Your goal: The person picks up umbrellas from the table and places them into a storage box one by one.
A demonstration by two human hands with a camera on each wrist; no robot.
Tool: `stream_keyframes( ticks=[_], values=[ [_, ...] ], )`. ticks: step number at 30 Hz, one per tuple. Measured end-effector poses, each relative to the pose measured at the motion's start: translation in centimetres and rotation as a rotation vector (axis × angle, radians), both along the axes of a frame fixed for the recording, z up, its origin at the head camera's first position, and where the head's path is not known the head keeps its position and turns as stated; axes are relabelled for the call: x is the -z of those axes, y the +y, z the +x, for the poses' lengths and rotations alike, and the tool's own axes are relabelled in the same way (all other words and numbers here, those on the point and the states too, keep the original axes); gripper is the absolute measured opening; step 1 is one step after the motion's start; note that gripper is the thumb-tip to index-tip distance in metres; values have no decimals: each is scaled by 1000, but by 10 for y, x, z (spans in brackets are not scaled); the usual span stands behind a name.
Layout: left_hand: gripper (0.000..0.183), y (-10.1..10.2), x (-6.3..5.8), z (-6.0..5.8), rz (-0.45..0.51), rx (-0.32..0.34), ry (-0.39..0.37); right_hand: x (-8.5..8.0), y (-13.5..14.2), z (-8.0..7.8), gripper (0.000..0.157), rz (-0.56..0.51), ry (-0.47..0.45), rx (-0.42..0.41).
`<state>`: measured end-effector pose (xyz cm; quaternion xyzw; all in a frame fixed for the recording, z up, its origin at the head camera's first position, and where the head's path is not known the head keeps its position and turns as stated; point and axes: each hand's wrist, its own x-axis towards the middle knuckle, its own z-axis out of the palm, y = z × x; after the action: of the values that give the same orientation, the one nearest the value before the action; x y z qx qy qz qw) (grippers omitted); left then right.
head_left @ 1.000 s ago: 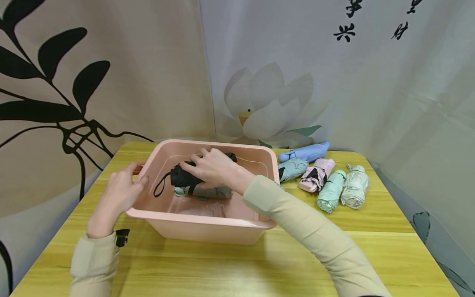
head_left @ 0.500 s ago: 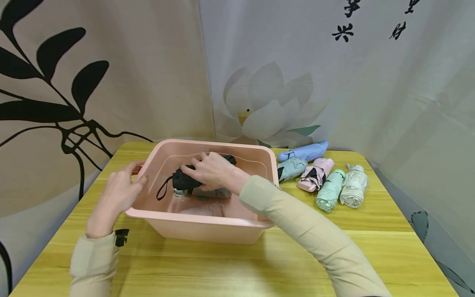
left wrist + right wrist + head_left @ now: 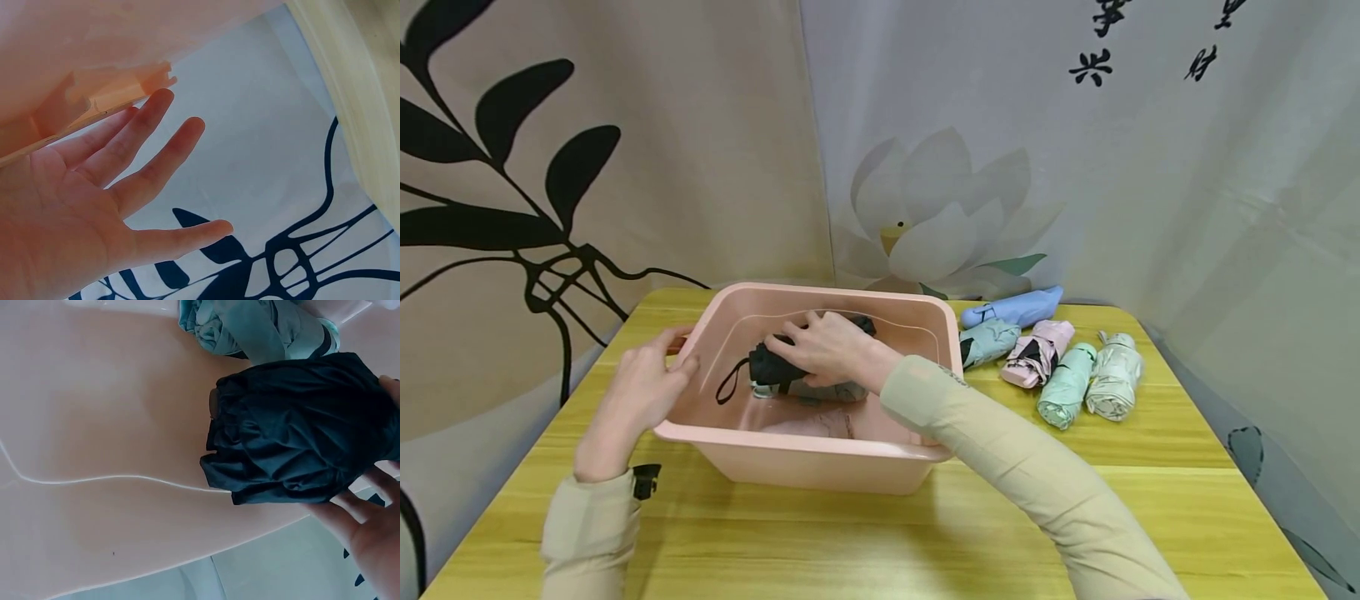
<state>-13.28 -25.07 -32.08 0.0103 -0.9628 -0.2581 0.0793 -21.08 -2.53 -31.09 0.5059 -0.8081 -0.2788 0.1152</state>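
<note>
A pink plastic basin (image 3: 805, 467) stands on the wooden table. Inside it, my right hand (image 3: 835, 346) grips a folded black umbrella (image 3: 767, 367) from above, thumb and fingers around its sides; a wrist loop hangs from its left end. The black umbrella lies close over a grey-green folded umbrella (image 3: 831, 391), partly covering it. At the basin's left rim is my left hand (image 3: 643, 379), its thumb at the rim. The left wrist view shows that hand's fingers (image 3: 165, 159) straight and spread beneath the rim's underside. A pale pink bundle (image 3: 812, 425) lies low near the front wall.
Right of the basin lie several folded umbrellas: a blue one (image 3: 1015, 308), a teal one (image 3: 992, 342), a pink one (image 3: 1037, 354), a mint one (image 3: 1067, 387) and a pale green one (image 3: 1116, 379). A printed curtain (image 3: 760, 167) hangs behind the table.
My right hand has lowered the black umbrella slightly within the basin, and its loop has shifted a little rightward. The left hand stays at the rim.
</note>
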Motion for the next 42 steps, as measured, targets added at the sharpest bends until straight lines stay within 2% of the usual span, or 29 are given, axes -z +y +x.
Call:
stream_keyframes(
  ticks=[8,25,38,42],
  values=[
    [49,0,1,1,5,-2,13,3,0,-6,76,-12,-162,70],
    [50,1,1,1,-6,-2,6,7,-1,-7,73,-86,-156,48],
    [48,1,0,1,-11,-3,3,12,0,-10,76,-87,-199,96],
    [48,1,0,0,-7,-2,6,12,-1,-10,67,-102,-193,87]
  ],
)
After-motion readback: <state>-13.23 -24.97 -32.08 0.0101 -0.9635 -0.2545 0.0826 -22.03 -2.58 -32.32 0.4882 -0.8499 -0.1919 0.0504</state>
